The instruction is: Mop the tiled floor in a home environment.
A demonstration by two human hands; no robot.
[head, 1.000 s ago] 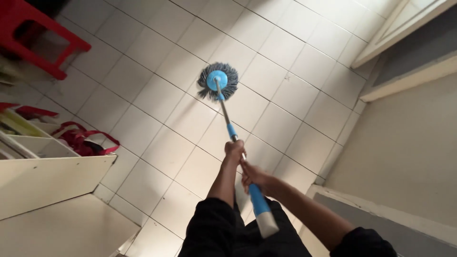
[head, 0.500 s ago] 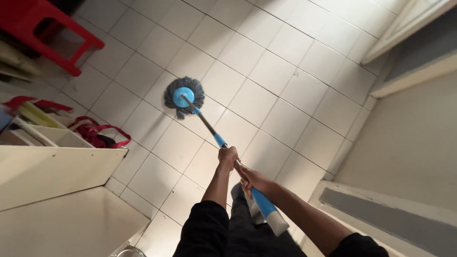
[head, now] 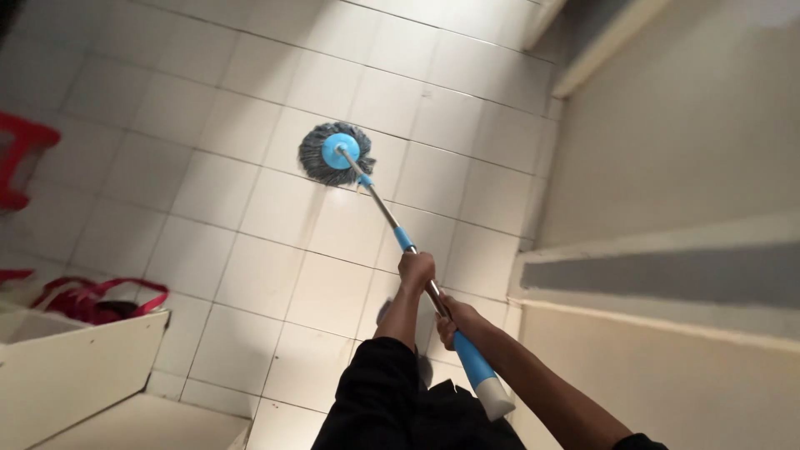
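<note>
Hands are gripping a long mop with a blue plastic grip, a thin metal pole and a round grey string head (head: 392, 225). Nearest to the camera, the right hand (head: 457, 321) is closing its fingers around the upper end of the blue grip, just above the white cap at the pole's end. A little farther, the left hand (head: 416, 270) is clamping its fingers on the bare metal part, just below a small blue collar. The two hands are near each other, and this is giving good control of the pole.

The pole is looking stiff and light, and the smooth metal may be slippery, so the blue grip is probably the safer place to hold. Farther away, the grey string head with the blue round disc (head: 337, 153) is lying flat on the white tiled floor (head: 208, 192). Its strings are looking soft and are probably heavier when wet, so most of the weight is likely sitting at the far end.

At the left, a red bag (head: 87, 298) is lying beside a pale cabinet (head: 75, 375), and a red stool (head: 21, 158) is standing farther off.
</note>
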